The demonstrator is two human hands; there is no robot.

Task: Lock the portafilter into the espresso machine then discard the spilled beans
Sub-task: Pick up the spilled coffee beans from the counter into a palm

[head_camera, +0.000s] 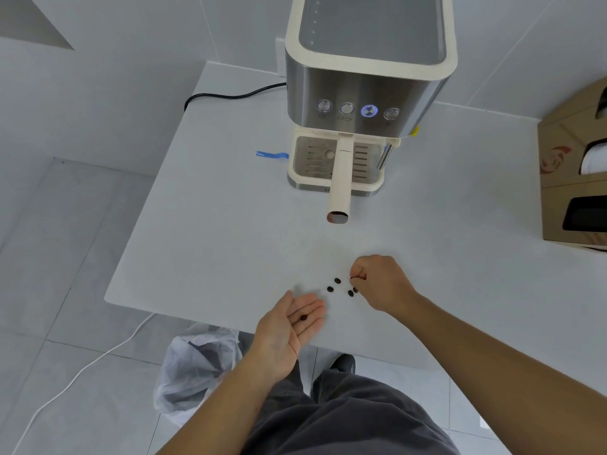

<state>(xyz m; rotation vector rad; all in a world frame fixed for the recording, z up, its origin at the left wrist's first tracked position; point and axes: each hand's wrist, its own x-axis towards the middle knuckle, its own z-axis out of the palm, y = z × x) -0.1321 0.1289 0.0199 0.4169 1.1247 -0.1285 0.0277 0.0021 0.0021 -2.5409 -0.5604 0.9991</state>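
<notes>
Four beans (330, 289) lie beside the right hand (377, 284)'s pinching fingertips; left hand (289, 326) cupped open, fingers together, holding one; portafilter (340, 178) handle points toward the person.

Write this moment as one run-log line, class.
portafilter: seated in espresso machine | left hand: open, one bean in palm | right hand: pinching at spilled beans on table | bin bag: below

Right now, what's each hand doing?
Left hand: open, palm up, one bean lying in it.
Right hand: fingers pinched closed at the spilled beans; cannot tell whether it holds one.
</notes>
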